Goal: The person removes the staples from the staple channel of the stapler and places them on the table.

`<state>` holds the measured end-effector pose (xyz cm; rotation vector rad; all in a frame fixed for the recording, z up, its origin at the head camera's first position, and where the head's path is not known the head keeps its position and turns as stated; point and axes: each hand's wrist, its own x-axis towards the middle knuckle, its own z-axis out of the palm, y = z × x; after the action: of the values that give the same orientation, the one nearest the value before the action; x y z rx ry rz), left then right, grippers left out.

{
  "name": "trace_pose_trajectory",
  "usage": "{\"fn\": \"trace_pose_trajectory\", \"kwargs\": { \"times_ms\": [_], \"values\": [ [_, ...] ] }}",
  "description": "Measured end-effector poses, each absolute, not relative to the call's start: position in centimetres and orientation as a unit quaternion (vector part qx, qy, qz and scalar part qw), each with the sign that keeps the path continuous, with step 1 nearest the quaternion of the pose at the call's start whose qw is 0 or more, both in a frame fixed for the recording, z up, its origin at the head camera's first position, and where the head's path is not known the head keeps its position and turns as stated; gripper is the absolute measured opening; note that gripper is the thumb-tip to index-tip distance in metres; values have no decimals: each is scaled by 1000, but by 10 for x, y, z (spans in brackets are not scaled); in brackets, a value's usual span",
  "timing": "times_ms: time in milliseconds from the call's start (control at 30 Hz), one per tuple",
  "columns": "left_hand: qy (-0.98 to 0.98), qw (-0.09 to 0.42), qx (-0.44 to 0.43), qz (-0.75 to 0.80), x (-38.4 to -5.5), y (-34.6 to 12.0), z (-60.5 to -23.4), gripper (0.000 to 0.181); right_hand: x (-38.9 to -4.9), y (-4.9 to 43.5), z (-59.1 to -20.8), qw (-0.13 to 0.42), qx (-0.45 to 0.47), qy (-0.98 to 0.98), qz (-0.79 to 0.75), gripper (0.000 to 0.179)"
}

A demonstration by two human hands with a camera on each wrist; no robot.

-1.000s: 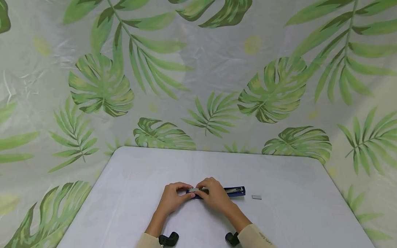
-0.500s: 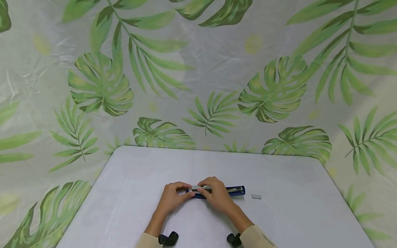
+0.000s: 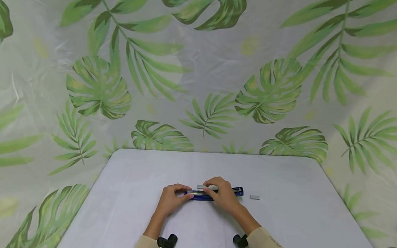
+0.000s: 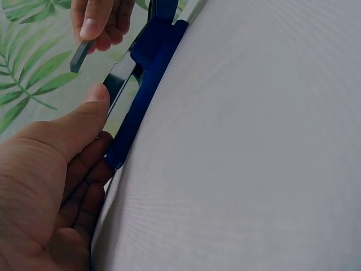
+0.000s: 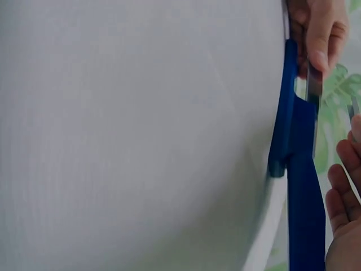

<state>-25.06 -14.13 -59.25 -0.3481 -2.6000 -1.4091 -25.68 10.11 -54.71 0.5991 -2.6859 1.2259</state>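
Note:
A blue stapler [image 3: 202, 198] lies on the white table, its top swung open so that the metal channel shows. My left hand [image 3: 170, 199] grips its left end; in the left wrist view the thumb presses on the metal rail and the fingers sit at the blue base [image 4: 148, 96]. Just above the channel, my right hand [image 3: 224, 196] pinches a grey strip of staples [image 3: 200, 187] between thumb and fingers. That staple strip [image 4: 80, 55] is apart from the stapler in the left wrist view. The right hand hides part of the stapler's middle.
A second grey staple strip [image 3: 254, 197] lies on the table to the right of the stapler. The white tabletop [image 3: 144, 169] ends at a leaf-patterned curtain [image 3: 216, 77] behind. Black wrist cameras [image 3: 168, 241] are strapped to both wrists.
My right hand has lifted the staple strip up off the stapler's channel and moved slightly right. The left hand keeps its grip on the stapler's end.

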Motion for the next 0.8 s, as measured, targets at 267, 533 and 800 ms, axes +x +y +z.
{"fn": "trace_pose_trajectory", "kwargs": {
  "times_ms": [267, 533, 800],
  "values": [
    [-873, 81, -105, -470, -249, -140, -594, 22, -254, 118, -541, 72, 188, -897, 394, 15],
    [-875, 76, -103, -468, -250, -141, -592, 24, -253, 135, -529, 94, 200, -895, 388, 17],
    [-873, 76, -105, -471, -250, -141, -594, 22, -252, 157, -521, 111, 193, -894, 389, 20]
  ]
}}
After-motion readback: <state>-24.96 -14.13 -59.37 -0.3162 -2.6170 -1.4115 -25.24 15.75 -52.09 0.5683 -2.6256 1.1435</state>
